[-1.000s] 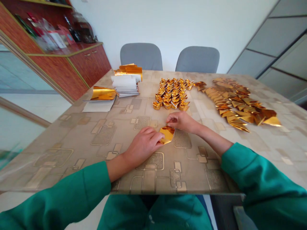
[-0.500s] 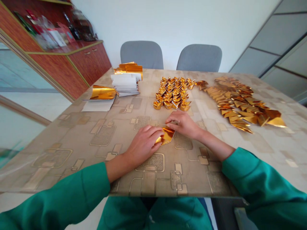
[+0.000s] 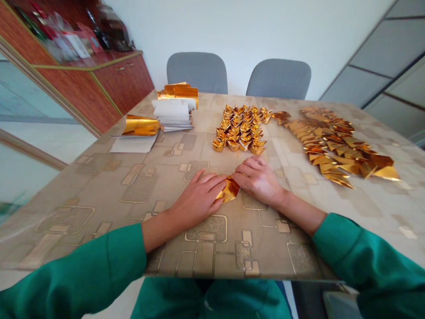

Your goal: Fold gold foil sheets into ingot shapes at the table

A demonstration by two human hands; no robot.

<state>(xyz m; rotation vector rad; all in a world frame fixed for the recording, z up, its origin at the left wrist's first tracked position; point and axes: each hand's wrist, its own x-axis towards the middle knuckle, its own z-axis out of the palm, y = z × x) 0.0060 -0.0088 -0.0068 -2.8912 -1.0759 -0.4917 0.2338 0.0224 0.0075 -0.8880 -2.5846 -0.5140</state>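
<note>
A partly folded sheet of gold foil paper (image 3: pixel 229 190) lies on the table between my two hands. My left hand (image 3: pixel 198 195) grips its left side, fingers on top and the thumb at the near edge. On its right side, my right hand (image 3: pixel 258 179) has curled fingers pressed onto the upper corner. The underside of the paper is hidden. Just beyond it stand several rows of folded gold paper ingots (image 3: pixel 241 128). To the right lies a spread of flat folded gold paper pieces (image 3: pixel 328 141).
At the back left are a stack of white-backed paper (image 3: pixel 172 116), gold sheets (image 3: pixel 181 93) and a curled gold sheet (image 3: pixel 141 126). Two grey chairs (image 3: pixel 197 73) stand behind the patterned table (image 3: pixel 139 188). A wooden cabinet (image 3: pixel 122 82) holding bottles is at far left.
My right hand has closed down onto the paper's right corner, its fingers now curled over it. My left hand stays on the left side, its index finger slightly raised.
</note>
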